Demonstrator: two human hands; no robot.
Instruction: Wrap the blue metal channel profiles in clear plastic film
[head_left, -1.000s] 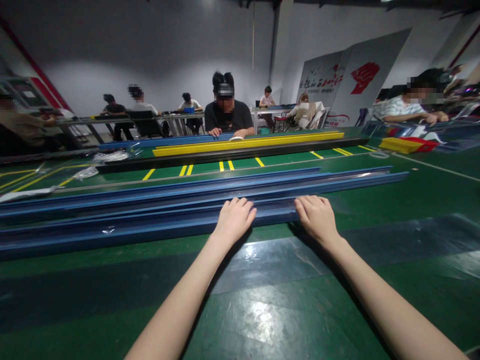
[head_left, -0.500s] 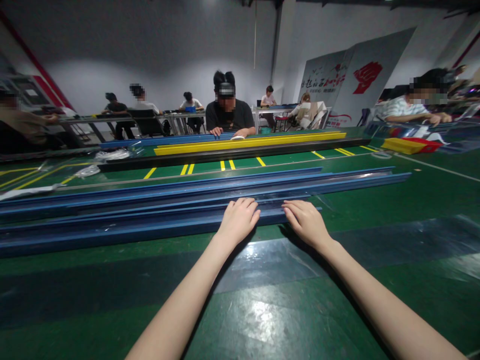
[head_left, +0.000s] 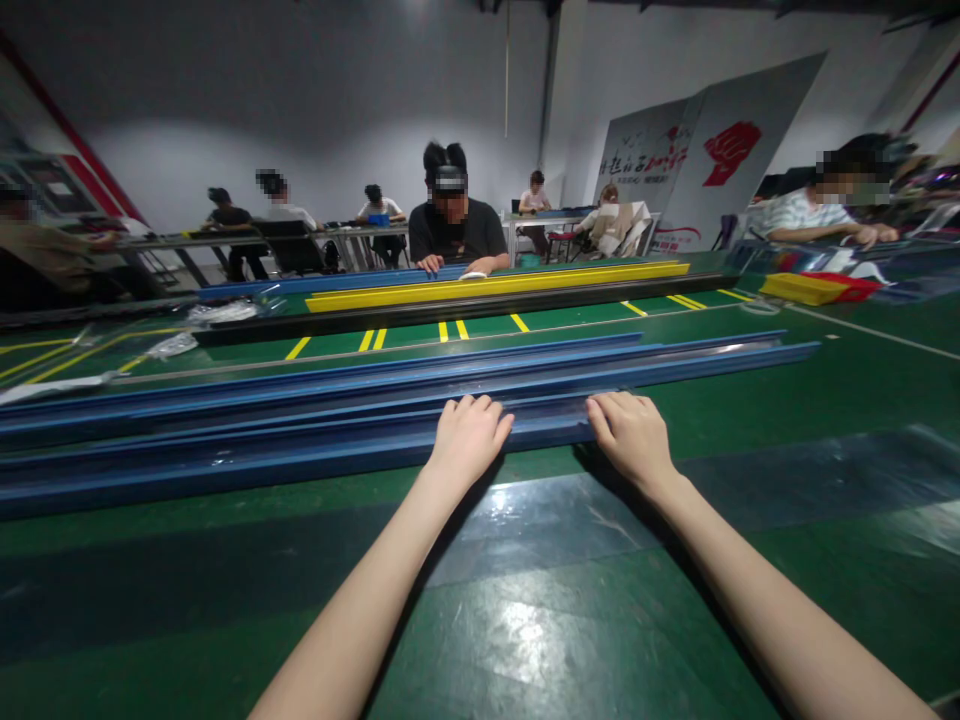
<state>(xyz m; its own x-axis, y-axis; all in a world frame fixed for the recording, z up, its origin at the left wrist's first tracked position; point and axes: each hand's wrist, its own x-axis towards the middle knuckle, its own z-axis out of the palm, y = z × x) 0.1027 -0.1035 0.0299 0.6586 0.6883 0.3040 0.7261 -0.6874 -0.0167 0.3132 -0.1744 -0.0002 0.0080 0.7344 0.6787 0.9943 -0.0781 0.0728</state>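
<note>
A long blue plastic channel strip [head_left: 300,460] lies across the green table, nearest to me among the blue strips. My left hand [head_left: 471,430] is closed over it a little way in from its right end, fingers curled across the far edge and thumb on the near side. At the right end, my right hand [head_left: 631,432] is wrapped round the same strip and hides its tip. Fingertips of both hands are out of sight behind the strip. Just beyond lie more blue channel strips [head_left: 720,358], roughly parallel to it.
A clear plastic sheet [head_left: 540,530] lies flat in front of me. Farther off are a yellow strip [head_left: 525,285], a black strip [head_left: 465,305], crumpled clear wrap [head_left: 225,312] and a yellow tray [head_left: 802,290]. A co-worker [head_left: 457,235] sits opposite; another person [head_left: 817,215] works at the right.
My right hand has slid rightwards to the end of the near blue strip and its fingers have curled in. My left hand has shifted slightly left.
</note>
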